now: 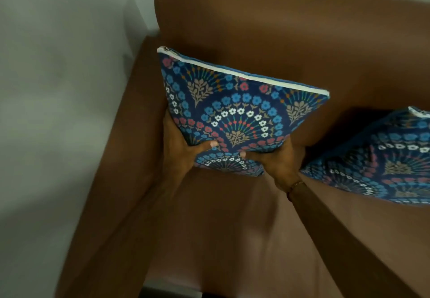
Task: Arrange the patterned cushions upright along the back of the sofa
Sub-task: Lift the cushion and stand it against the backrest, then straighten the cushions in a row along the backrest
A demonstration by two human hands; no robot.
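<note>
A dark blue cushion (237, 111) with a floral fan pattern and a white top seam stands upright near the left end of the brown sofa (256, 30), leaning towards its backrest. My left hand (179, 149) grips its lower left corner and my right hand (277, 160) grips its lower right corner, thumbs on the front face. A second cushion (381, 163) of the same pattern leans against the backrest at the right, partly cut off by the frame edge.
The sofa's left armrest (130, 135) runs beside the held cushion, against a pale grey wall (58, 88). The brown seat (221, 228) stretches below my arms. A thin bracelet (295, 185) is on my right wrist.
</note>
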